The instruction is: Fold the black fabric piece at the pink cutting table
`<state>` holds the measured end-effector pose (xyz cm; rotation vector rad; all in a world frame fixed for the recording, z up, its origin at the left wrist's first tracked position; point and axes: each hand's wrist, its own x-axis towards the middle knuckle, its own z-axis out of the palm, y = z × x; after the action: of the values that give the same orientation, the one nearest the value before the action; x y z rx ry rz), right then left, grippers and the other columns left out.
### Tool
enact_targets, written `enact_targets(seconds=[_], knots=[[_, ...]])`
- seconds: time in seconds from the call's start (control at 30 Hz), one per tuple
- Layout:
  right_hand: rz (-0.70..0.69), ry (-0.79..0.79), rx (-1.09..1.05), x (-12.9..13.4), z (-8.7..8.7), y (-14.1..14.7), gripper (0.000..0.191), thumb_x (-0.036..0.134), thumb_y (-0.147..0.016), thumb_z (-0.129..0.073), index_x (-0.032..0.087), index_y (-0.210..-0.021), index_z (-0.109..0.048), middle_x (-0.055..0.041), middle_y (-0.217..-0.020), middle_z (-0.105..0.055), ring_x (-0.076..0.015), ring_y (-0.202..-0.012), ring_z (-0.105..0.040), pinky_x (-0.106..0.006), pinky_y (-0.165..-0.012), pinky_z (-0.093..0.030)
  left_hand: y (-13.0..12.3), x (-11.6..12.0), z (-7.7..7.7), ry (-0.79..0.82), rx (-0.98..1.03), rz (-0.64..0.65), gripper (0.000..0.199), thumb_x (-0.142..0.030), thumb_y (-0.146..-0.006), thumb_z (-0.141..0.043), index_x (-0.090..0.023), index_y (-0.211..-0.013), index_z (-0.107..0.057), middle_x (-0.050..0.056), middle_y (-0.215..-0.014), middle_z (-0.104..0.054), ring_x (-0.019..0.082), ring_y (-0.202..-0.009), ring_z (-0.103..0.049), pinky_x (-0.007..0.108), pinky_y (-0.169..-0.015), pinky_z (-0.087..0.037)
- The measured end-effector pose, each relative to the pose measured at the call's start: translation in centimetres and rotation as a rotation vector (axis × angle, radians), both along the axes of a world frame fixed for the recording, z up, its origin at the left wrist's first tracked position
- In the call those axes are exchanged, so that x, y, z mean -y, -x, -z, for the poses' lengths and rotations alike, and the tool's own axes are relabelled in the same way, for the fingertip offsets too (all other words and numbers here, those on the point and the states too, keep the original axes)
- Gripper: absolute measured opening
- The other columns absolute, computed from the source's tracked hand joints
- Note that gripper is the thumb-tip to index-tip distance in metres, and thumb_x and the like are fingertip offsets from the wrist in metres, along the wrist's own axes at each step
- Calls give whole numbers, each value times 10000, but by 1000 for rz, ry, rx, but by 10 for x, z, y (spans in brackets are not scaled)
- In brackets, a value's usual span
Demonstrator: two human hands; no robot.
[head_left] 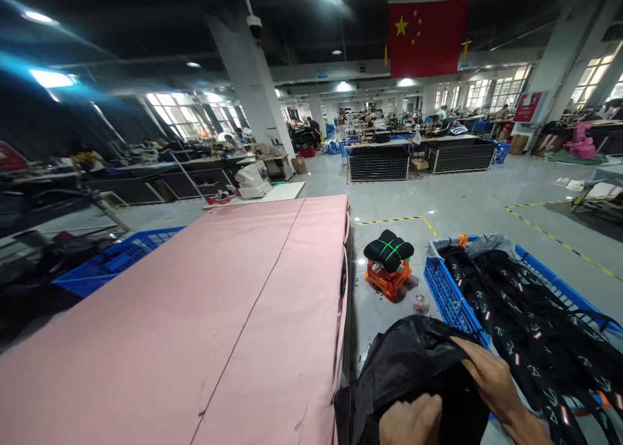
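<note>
Head view: we see both hands gripping a black garment (413, 360) just right of the pink worktop (195, 315); left hand (411, 422) bunches its lower edge, right hand (491, 380) pinches its upper fold. Further right stands a blue crate (450, 296) of black clothes.

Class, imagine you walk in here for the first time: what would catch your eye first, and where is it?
The big pink table fills the left and centre. High at the back hangs a red flag. At the bottom right, the left hand and right hand grip a black garment, beside a blue crate holding more black garments.
</note>
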<state>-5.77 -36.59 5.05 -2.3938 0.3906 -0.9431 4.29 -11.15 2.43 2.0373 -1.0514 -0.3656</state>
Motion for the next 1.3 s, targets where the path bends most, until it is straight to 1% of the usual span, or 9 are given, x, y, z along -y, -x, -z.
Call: enact_targets(seconds=[0.07, 0.13, 0.23, 0.47, 0.63, 0.8, 1.0, 1.17, 1.3], knots=[[56, -29, 7, 26, -2, 1, 399, 490, -1082, -550, 333, -1237, -882, -65, -1186, -884, -283, -1086, -862, -389, -968, -744, -22, 35, -11, 70, 119, -45, 492, -487, -1083, -631, -305, -1527, -739, 143, -1605, -690, 382, -1460, -686, 579, -1306, -470], [68, -54, 17, 52, -5, -6, 395, 506, -1078, -567, 322, -1235, -881, -66, -1186, -884, -285, -1077, -864, -381, -964, -741, -48, 75, -16, 61, 204, -79, 767, -414, -976, -780, -227, -1687, -562, 156, -1800, -450, 424, -1681, -428, 679, -1397, -325], [23, -130, 18, 92, -5, -27, 393, 526, -1064, -599, 305, -1226, -881, -74, -1174, -887, -292, -1045, -871, -349, -905, -737, -90, 139, -9, 1, 220, -65, 918, -233, -910, -723, -190, -1770, -406, 136, -1877, -280, 410, -1753, -254, 706, -1420, -265], [-51, -454, -201, 199, 17, -121, 268, 483, -955, -668, 296, -896, -852, 12, -664, -726, -187, -568, -671, -278, -577, -538, -180, 240, 30, 54, 84, -124, 651, -257, -1027, -429, -230, -1644, -635, 98, -1614, -691, 319, -1495, -672, 447, -1257, -560], [-112, -728, -408, 265, 36, -213, 299, 433, -772, -758, 214, -592, -662, 44, -577, -499, -138, -613, -462, -270, -590, -343, -236, 276, 5, -117, -177, -146, 632, -345, -1033, -447, -271, -1623, -662, 126, -1232, -881, 328, -1100, -838, 398, -1033, -614], [-135, -990, -436, 277, 78, -287, 463, 587, -666, -742, 243, -517, -470, 67, -519, -358, -128, -581, -349, -278, -560, -296, -281, 318, -3, -67, -641, -240, 483, -566, -954, -648, -160, -1060, -886, 88, -945, -868, 343, -975, -786, 455, -995, -618], [-63, -990, -433, 255, 108, -303, 610, 720, -588, -774, 251, -464, -406, 53, -476, -389, -173, -596, -488, -306, -579, -441, -285, 307, 14, -91, -1393, -266, 478, -551, -874, -809, -76, -914, -849, 170, -810, -844, 359, -950, -840, 457, -1018, -641], [-39, -1067, -270, 268, 112, -242, 630, 851, -724, -677, 227, -662, -737, -77, -715, -749, -298, -779, -743, -414, -751, -614, -254, 251, 24, 19, -1400, -219, 486, -561, -858, -910, -80, -862, -843, 183, -876, -862, 320, -977, -838, 417, -1091, -614], [52, -1132, -174, 253, 140, -176, 813, 916, -853, -551, 209, -1102, -866, -172, -1203, -857, -367, -1210, -793, -513, -1088, -622, -239, 227, 35, 21, -1364, -175, 646, -727, -728, -965, -109, -826, -807, 122, -797, -815, 262, -799, -774, 363, -867, -606]])
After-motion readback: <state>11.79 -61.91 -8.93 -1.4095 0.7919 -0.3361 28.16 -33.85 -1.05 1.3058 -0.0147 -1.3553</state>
